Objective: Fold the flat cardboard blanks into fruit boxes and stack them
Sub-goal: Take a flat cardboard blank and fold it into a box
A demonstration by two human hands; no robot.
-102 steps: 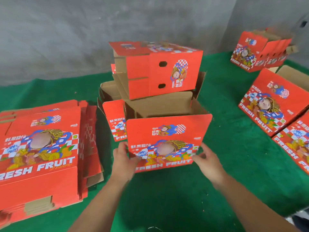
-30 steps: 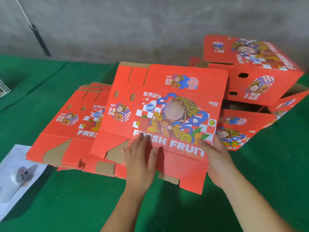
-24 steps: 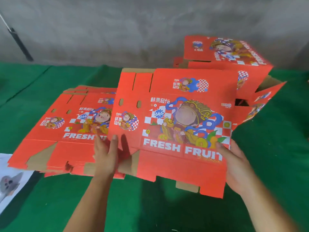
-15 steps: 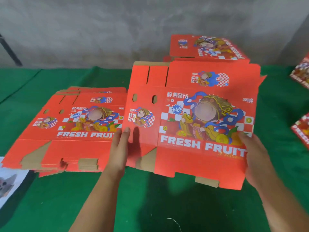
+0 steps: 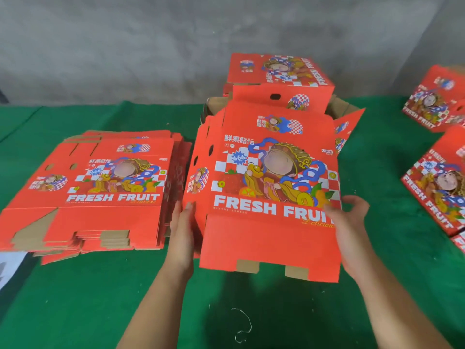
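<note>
On the green cloth (image 5: 75, 298) at the left lies a stack of flat blanks (image 5: 100, 187), and just to its right the left hand (image 5: 182, 230) presses straight fingers flat against the left edge of a partly opened blank (image 5: 266, 197), which is held up between both hands. The right hand (image 5: 349, 230) grips that blank's right edge, thumb curled over the printed face and fingers behind. Beyond it sit folded boxes (image 5: 279, 81) by the grey wall (image 5: 151, 46), with more finished boxes (image 5: 437, 182) far right.

"FRESH FRUIT" and "666" on the held blank (image 5: 271, 187)
</note>
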